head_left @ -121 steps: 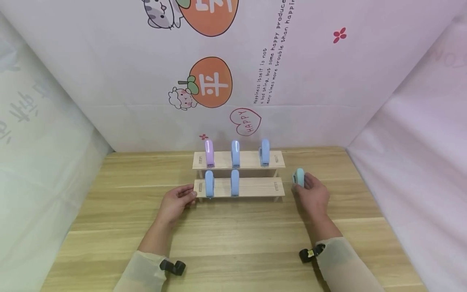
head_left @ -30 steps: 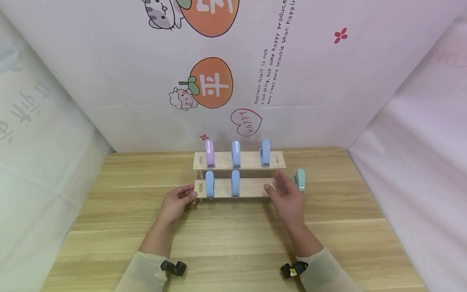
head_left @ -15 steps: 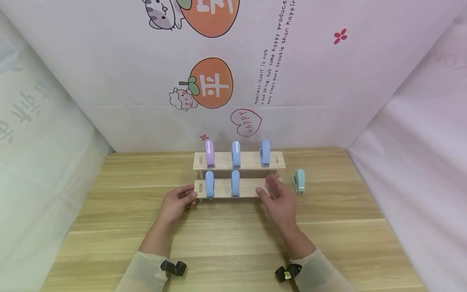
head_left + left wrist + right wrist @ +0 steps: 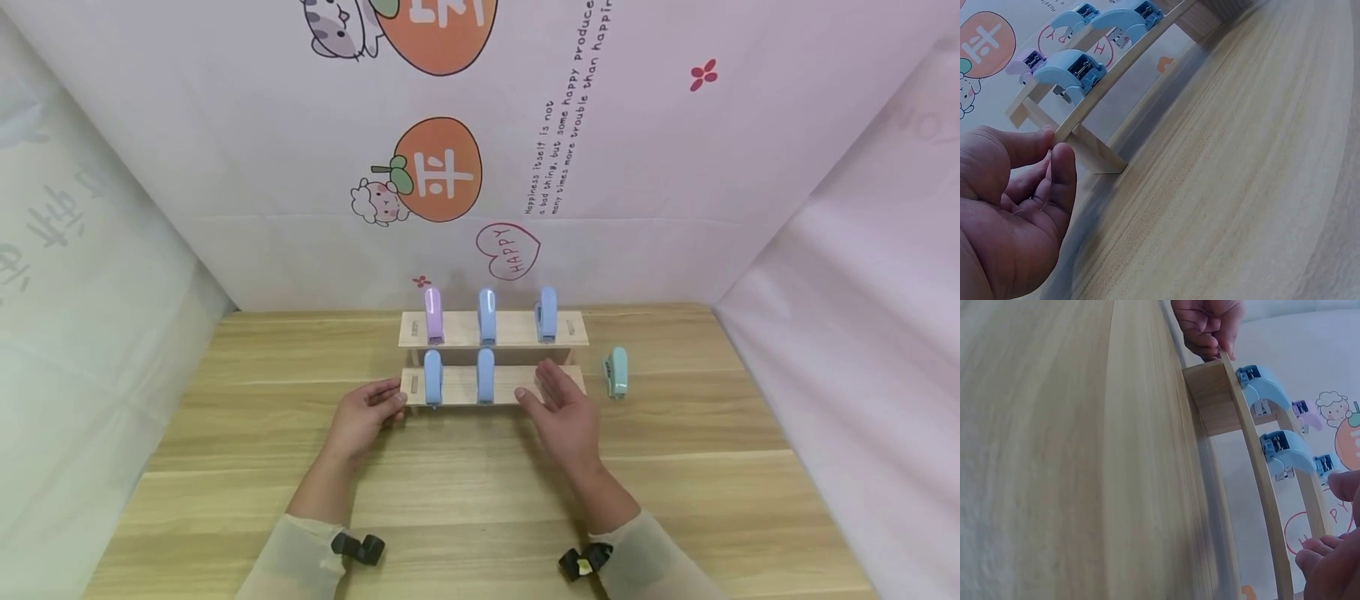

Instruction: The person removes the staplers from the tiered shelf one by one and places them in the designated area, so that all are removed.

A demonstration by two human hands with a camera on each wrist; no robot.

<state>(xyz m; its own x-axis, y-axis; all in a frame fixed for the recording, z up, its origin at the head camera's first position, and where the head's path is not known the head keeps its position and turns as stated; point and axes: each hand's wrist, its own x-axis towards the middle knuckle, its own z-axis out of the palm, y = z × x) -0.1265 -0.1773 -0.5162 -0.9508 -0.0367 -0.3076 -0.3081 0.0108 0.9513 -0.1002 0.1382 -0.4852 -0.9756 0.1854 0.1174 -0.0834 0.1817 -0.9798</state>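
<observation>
In the head view my left hand (image 4: 362,421) pinches the left end of the front wooden shelf (image 4: 507,385) between thumb and fingers; the left wrist view shows this grip closely. Two blue small staplers (image 4: 432,377) stand on that shelf, at its left and middle. Over its right part, my right hand (image 4: 572,427) is spread with thumb apart from the fingers and holds nothing. Right of the shelf, a mint green stapler (image 4: 617,372) stands on the table. The back shelf (image 4: 517,329) bears a purple stapler (image 4: 434,317) and two blue staplers (image 4: 487,317).
The wooden table (image 4: 465,508) extends in front of the shelves. Behind them rises a white printed cloth (image 4: 630,250), and pale cloth walls (image 4: 847,275) close off both sides.
My right hand has let go of the mint green stapler, leaving it on the table, and has moved left over the front shelf. The left hand keeps its hold.
</observation>
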